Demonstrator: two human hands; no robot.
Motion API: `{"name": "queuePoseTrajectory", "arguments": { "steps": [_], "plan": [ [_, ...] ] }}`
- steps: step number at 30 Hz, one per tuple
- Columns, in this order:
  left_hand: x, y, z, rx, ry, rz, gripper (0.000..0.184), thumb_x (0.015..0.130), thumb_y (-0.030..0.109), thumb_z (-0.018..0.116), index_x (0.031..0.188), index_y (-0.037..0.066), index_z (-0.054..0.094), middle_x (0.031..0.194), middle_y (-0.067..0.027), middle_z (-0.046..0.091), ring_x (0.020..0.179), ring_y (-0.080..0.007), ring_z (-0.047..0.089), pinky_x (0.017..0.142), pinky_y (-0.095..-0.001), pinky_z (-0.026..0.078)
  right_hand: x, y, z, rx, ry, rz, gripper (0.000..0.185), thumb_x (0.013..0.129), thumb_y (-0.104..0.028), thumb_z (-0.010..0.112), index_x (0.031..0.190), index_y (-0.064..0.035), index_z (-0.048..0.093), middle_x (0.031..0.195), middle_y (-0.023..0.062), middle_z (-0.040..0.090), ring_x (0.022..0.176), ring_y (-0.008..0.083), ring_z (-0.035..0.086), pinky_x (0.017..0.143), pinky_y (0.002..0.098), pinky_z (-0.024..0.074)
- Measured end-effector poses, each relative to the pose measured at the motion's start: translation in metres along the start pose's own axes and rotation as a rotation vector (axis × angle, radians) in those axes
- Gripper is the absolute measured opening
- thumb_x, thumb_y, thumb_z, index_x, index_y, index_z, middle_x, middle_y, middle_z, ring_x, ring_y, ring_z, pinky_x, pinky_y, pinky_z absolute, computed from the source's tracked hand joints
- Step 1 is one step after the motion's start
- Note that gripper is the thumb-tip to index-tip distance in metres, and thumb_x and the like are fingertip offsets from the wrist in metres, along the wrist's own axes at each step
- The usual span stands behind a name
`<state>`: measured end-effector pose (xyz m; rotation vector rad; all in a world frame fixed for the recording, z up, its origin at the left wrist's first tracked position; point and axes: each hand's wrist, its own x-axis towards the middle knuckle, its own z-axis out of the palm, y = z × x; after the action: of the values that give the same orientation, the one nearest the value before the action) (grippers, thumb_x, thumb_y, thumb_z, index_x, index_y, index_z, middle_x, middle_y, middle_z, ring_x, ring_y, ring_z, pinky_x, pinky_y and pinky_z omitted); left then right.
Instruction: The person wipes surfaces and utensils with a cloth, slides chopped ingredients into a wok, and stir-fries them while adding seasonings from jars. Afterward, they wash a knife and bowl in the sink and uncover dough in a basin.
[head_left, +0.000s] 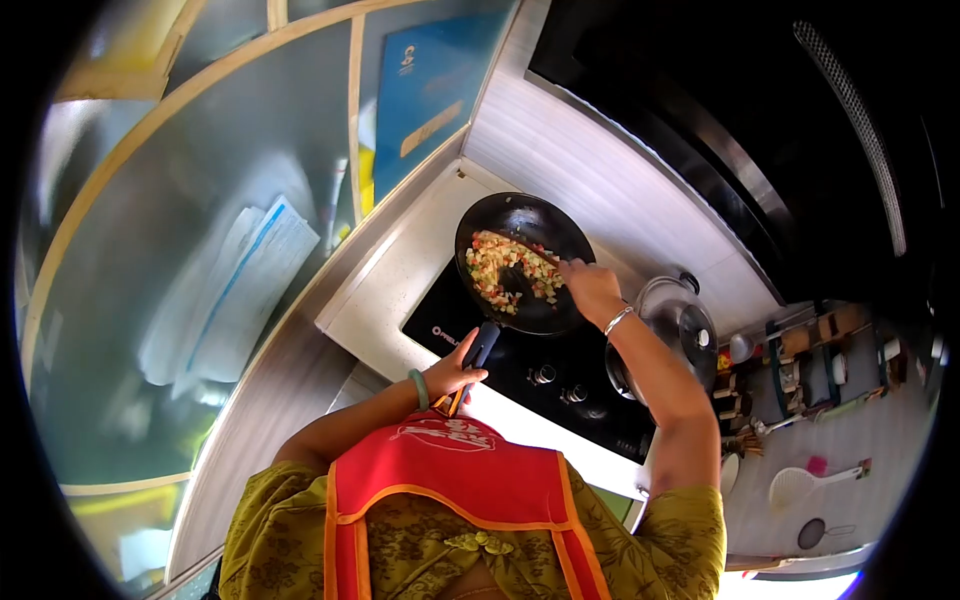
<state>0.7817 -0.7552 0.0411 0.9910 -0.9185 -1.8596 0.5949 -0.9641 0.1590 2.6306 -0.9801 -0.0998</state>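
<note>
A black wok [572,235] sits on the hob, holding diced food [487,262] in pale, red and green bits. My left hand [455,374], with a green bangle on its wrist, is closed around the wok's dark handle [483,343]. Over the wok's right rim, my right hand [592,288] grips a brown spatula [540,253], which looks wooden. The spatula's far end reaches into the food, and part of its handle is hidden in my fingers. A silver bracelet circles my right wrist.
Right of the wok stands a lidded pot [688,335], close to my right forearm. Knobs [543,374] line the front of the black hob [510,365]. A range hood [740,110] hangs at upper right. Beyond the pot are a loaded rack [825,365] and a white skimmer [795,488].
</note>
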Motion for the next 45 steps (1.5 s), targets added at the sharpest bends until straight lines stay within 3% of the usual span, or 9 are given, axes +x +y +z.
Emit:
{"name": "queuePoseTrajectory", "arguments": {
  "steps": [9, 14, 18, 20, 25, 29, 34, 40, 45],
  "plan": [
    [0.005, -0.006, -0.003, -0.002, 0.022, 0.037, 0.085, 0.085, 0.013, 0.057, 0.140, 0.030, -0.006, 0.066, -0.0078, 0.049, 0.049, -0.0180, 0.056, 0.042, -0.0320, 0.049, -0.052, 0.025, -0.124, 0.088, -0.244, -0.191, 0.020, 0.072, -0.008, 0.051, 0.086, -0.0139, 0.064, 0.066, 0.0093, 0.061, 0.065, 0.0288, 0.061, 0.057, 0.0398, 0.0474],
    [0.002, -0.001, 0.001, -0.005, 0.028, 0.003, 0.085, 0.085, 0.013, 0.056, 0.139, 0.030, -0.007, 0.067, -0.0080, 0.049, 0.049, -0.0180, 0.055, 0.042, -0.0319, 0.049, -0.047, -0.010, -0.079, 0.008, -0.275, -0.193, 0.019, 0.072, -0.009, 0.051, 0.083, -0.0127, 0.065, 0.072, 0.0116, 0.063, 0.070, 0.0291, 0.062, 0.060, 0.0416, 0.0481],
    [0.002, -0.003, -0.001, -0.056, 0.024, -0.039, 0.084, 0.086, 0.013, 0.056, 0.139, 0.031, -0.006, 0.067, -0.0079, 0.049, 0.049, -0.0179, 0.055, 0.041, -0.0320, 0.049, -0.017, 0.044, -0.022, 0.197, -0.065, -0.069, 0.015, 0.076, -0.015, 0.051, 0.077, -0.0057, 0.063, 0.063, 0.0134, 0.060, 0.056, 0.0285, 0.060, 0.050, 0.0390, 0.0473],
    [0.004, -0.007, -0.004, -0.059, 0.010, -0.018, 0.084, 0.086, 0.013, 0.055, 0.139, 0.031, -0.007, 0.067, -0.0079, 0.049, 0.049, -0.0181, 0.055, 0.041, -0.0325, 0.049, -0.015, 0.068, -0.070, 0.555, -0.537, 0.358, 0.023, 0.080, -0.021, 0.050, 0.072, -0.0016, 0.059, 0.054, 0.0102, 0.056, 0.041, 0.0214, 0.053, 0.040, 0.0336, 0.0432],
    [0.006, -0.009, -0.006, -0.043, 0.001, -0.015, 0.085, 0.086, 0.014, 0.056, 0.139, 0.031, -0.008, 0.066, -0.0080, 0.049, 0.049, -0.0187, 0.056, 0.041, -0.0334, 0.049, -0.019, 0.110, -0.064, 0.526, -0.748, 0.634, 0.028, 0.087, -0.029, 0.046, 0.082, -0.0044, 0.058, 0.052, 0.0040, 0.051, 0.036, 0.0127, 0.045, 0.035, 0.0260, 0.0367],
    [0.002, -0.006, -0.002, -0.061, -0.008, -0.017, 0.085, 0.086, 0.015, 0.056, 0.139, 0.030, -0.009, 0.065, -0.0083, 0.049, 0.049, -0.0191, 0.056, 0.041, -0.0334, 0.049, -0.004, 0.077, -0.015, 0.679, -0.628, 0.643, 0.028, 0.087, -0.025, 0.046, 0.075, -0.0026, 0.058, 0.053, 0.0055, 0.054, 0.037, 0.0155, 0.048, 0.035, 0.0279, 0.0382],
    [0.004, -0.007, -0.005, -0.085, -0.014, -0.029, 0.085, 0.086, 0.013, 0.055, 0.139, 0.031, -0.009, 0.066, -0.0086, 0.049, 0.048, -0.0198, 0.056, 0.041, -0.0334, 0.049, 0.024, 0.048, -0.069, 0.504, -0.312, 0.176, 0.028, 0.086, -0.030, 0.048, 0.082, -0.0054, 0.061, 0.059, 0.0053, 0.056, 0.042, 0.0140, 0.050, 0.040, 0.0297, 0.0410],
    [0.002, -0.004, -0.005, -0.083, -0.008, -0.033, 0.085, 0.086, 0.013, 0.055, 0.139, 0.032, -0.009, 0.068, -0.0086, 0.050, 0.049, -0.0197, 0.056, 0.041, -0.0332, 0.049, 0.034, 0.026, -0.043, 0.751, -0.624, 0.312, 0.026, 0.084, -0.028, 0.049, 0.088, -0.0055, 0.062, 0.058, 0.0066, 0.056, 0.042, 0.0143, 0.051, 0.039, 0.0301, 0.0405],
    [0.003, -0.004, -0.006, -0.074, -0.010, -0.037, 0.085, 0.086, 0.013, 0.056, 0.139, 0.032, -0.008, 0.068, -0.0079, 0.049, 0.049, -0.0188, 0.055, 0.041, -0.0326, 0.049, 0.011, 0.043, -0.079, 0.373, -0.463, 0.195, 0.023, 0.085, -0.024, 0.050, 0.089, -0.0071, 0.064, 0.054, 0.0035, 0.054, 0.041, 0.0161, 0.051, 0.041, 0.0302, 0.0413]
  ]
}}
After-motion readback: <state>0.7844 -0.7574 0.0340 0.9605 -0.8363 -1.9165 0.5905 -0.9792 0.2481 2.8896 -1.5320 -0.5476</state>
